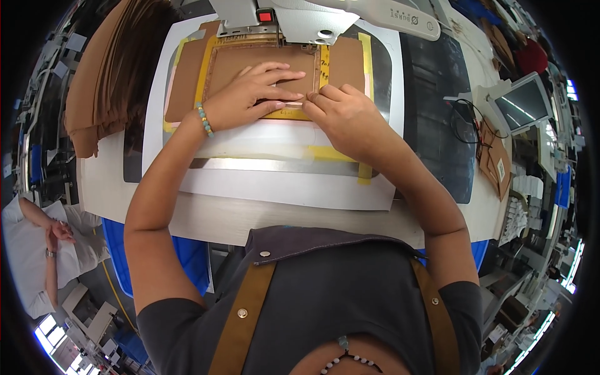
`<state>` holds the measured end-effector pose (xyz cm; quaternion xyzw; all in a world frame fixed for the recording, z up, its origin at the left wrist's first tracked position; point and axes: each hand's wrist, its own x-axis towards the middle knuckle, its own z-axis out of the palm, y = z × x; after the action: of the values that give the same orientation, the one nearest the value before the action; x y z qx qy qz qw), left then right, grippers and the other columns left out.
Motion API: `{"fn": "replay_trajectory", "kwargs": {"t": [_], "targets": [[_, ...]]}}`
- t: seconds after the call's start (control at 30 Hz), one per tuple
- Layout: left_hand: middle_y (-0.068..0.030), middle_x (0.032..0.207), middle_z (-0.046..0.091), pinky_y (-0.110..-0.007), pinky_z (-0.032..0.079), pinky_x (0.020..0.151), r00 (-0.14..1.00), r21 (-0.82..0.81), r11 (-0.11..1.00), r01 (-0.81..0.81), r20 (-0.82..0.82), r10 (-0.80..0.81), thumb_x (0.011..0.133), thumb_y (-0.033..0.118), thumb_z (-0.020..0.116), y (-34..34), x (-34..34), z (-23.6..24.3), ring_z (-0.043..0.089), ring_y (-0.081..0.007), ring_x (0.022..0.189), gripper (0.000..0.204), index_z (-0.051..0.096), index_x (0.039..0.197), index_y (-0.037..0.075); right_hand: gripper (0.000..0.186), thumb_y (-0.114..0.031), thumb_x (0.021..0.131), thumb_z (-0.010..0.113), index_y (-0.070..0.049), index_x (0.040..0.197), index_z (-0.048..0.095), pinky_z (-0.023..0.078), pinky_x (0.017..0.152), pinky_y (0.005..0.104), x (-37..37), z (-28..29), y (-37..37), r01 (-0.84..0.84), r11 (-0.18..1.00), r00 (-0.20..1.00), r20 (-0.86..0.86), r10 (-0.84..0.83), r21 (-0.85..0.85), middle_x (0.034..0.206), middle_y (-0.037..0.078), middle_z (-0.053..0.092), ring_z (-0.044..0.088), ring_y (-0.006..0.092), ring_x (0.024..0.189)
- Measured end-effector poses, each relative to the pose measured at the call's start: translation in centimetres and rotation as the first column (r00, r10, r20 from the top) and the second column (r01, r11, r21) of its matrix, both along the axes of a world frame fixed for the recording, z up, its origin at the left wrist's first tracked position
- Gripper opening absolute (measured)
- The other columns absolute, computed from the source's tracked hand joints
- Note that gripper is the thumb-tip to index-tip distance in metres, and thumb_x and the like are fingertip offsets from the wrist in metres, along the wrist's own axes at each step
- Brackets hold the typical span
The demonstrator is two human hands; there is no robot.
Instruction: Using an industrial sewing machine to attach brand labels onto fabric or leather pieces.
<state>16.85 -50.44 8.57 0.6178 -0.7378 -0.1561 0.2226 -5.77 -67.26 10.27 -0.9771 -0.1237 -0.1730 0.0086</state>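
A brown sheet (232, 62) lies inside a yellow-taped template (324, 56) beneath the white head of a sewing machine (303, 19). My left hand (259, 90) rests palm down across the sheet, fingers apart, thumb toward the template's lower strip. My right hand (340, 112) is at the template's lower right corner, fingertips closed by the end of a thin pale strip; what they hold, if anything, is hidden. The template sits on a white board (287, 197) with a metal band and yellow tape.
Stacked brown sheets (100, 87) stand at the left. On the pale table (125, 200) at the right are a small screen (519, 103), black cables and brown pieces (494, 165). Blue bins (115, 250) sit below. Another person in white (31, 256) is at the far left.
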Motion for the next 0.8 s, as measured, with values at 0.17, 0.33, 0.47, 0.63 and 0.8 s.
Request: {"fn": "replay_trajectory", "kwargs": {"t": [0.17,0.33,0.47,0.63,0.8], "targets": [[0.0023,0.167,0.050,-0.051,0.030,0.126,0.998,-0.009,1.000,-0.014,0.067,0.015,0.103,0.022,0.064,-0.3,0.0,0.2,0.039,-0.0305,0.155,0.038,0.074,0.139,0.020,0.014,-0.011,0.088,0.067,-0.007,0.101,0.067,0.048,0.077,0.0329,0.1,0.3,0.5,0.003,1.000,1.000,0.002,-0.003,-0.007,0.095,0.005,0.069,0.066,0.0196,0.099],[0.0016,0.166,0.051,-0.050,0.030,0.126,0.996,-0.034,0.999,-0.024,0.087,0.027,0.103,0.022,0.064,-0.8,0.3,0.2,0.041,-0.0313,0.153,0.037,0.073,0.139,0.020,0.015,-0.010,0.087,0.068,-0.006,0.102,0.067,0.049,0.080,0.0340,0.4,0.5,0.5,0.034,0.999,0.998,-0.049,-0.036,-0.028,0.096,0.006,0.070,0.066,0.0210,0.101],[0.0005,0.164,0.053,-0.047,0.034,0.122,0.989,-0.089,0.996,-0.020,0.144,0.033,0.104,0.023,0.063,-1.8,0.9,-0.1,0.045,-0.0312,0.149,0.036,0.073,0.139,0.019,0.018,-0.008,0.085,0.069,-0.006,0.103,0.068,0.051,0.083,0.0350,0.8,0.4,-0.1,0.051,0.998,0.998,-0.043,-0.053,-0.047,0.101,0.007,0.070,0.066,0.0224,0.104],[-0.0003,0.162,0.055,-0.044,0.037,0.118,0.988,-0.041,0.999,-0.030,0.148,0.036,0.105,0.022,0.061,-3.2,2.2,-0.2,0.049,-0.0286,0.145,0.036,0.073,0.139,0.020,0.023,-0.005,0.084,0.069,-0.006,0.107,0.069,0.051,0.089,0.0368,0.8,0.4,-0.9,0.082,0.997,0.996,-0.038,-0.082,0.006,0.113,0.008,0.072,0.065,0.0239,0.109],[-0.0043,0.159,0.058,-0.044,0.038,0.117,0.989,-0.052,0.998,-0.034,0.140,0.041,0.107,0.023,0.060,-4.1,2.7,-0.2,0.054,-0.0310,0.137,0.035,0.073,0.140,0.021,0.026,-0.004,0.084,0.071,-0.006,0.110,0.072,0.051,0.092,0.0379,-0.2,0.3,-2.0,0.104,0.994,0.995,0.006,-0.104,0.031,0.125,0.009,0.072,0.064,0.0245,0.115]]}}
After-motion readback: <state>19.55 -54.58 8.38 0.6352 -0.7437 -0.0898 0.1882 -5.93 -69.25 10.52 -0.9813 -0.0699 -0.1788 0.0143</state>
